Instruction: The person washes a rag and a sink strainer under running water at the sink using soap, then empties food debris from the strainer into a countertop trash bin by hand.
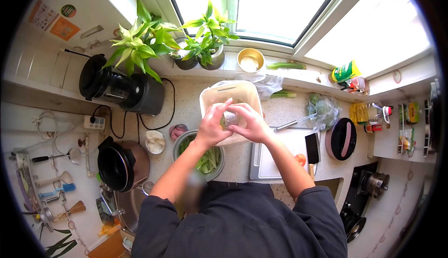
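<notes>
Over a cream plastic bin (254, 92), my left hand (213, 126) and my right hand (252, 123) come together with curled fingers, their fingertips nearly meeting. Between them shows a small whitish, speckled patch (229, 118). I cannot make out whether it is held or lies inside the bin. Just below my left forearm stands a metal bowl of green leafy vegetables (208, 160). To the right of my right hand lies a white cutting board (275, 153), with a cut tomato (300, 158) and a knife (312, 148) on it.
A small bowl of white food (155, 142), an open cooker pot (122, 164) and a black appliance (140, 92) stand left. Potted plants (210, 43) and a gold bowl (250, 60) line the windowsill. A bagged vegetable (323, 110) and a round dark appliance (341, 139) sit right.
</notes>
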A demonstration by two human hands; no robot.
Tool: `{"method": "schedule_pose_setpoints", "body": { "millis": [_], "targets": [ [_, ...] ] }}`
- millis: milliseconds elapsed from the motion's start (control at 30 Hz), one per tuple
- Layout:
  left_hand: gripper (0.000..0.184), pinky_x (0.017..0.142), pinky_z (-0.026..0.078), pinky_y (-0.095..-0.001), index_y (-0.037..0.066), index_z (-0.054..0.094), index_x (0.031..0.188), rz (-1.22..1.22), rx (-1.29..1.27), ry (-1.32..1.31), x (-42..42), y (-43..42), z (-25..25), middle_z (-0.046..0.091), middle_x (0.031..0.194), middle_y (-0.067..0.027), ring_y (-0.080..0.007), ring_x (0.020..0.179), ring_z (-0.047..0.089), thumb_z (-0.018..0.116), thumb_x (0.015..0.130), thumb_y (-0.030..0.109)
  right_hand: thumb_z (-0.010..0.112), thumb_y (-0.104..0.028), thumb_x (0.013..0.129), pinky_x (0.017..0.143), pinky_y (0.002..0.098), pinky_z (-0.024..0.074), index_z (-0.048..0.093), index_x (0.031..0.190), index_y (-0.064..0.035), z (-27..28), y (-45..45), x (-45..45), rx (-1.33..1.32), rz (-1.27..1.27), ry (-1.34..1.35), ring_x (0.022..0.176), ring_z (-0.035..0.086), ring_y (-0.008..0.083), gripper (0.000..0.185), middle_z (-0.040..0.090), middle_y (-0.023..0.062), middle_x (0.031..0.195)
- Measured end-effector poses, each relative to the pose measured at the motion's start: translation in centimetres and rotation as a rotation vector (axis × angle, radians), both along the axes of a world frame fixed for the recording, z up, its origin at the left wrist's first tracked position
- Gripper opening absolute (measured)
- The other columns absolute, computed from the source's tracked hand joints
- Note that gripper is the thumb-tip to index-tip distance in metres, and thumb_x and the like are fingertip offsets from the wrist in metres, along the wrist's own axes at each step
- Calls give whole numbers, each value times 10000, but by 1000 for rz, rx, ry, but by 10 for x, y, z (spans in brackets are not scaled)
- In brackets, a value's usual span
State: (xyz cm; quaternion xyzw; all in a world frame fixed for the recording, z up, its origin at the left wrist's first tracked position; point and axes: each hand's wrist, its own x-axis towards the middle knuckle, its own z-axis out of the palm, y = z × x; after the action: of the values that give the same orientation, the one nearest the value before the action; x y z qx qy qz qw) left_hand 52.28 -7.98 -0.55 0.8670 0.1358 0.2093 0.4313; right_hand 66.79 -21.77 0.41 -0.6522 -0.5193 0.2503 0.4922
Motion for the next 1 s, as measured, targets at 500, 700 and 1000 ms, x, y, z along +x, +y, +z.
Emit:
{"method": "schedule_pose_setpoints", "body": {
  "millis": [500,700,1000],
  "targets": [
    [195,879,517,-384,7,734,996,-24,-271,63,-13,-3,-11,726,952,-165,-309,937,688,770,841,120,829,-175,761,826,325,549,630,1203,-61,-12,4,-13,0,-279,78,963,601,201,498,561,95,1117],
    [152,834,523,-373,9,751,965,-79,-323,57,-15,1,-10,726,907,-153,-289,870,690,764,853,112,805,-190,806,775,293,536,680,1062,-45,-18,8,-3,-87,-286,266,869,626,170,319,627,69,1009],
    [158,673,511,-276,-21,748,1030,-54,-561,110,-26,5,2,709,895,-57,-105,762,626,758,899,68,718,-61,851,725,343,540,732,986,-36,2,10,10,9,-301,86,787,685,207,138,702,94,884]
  ]
}}
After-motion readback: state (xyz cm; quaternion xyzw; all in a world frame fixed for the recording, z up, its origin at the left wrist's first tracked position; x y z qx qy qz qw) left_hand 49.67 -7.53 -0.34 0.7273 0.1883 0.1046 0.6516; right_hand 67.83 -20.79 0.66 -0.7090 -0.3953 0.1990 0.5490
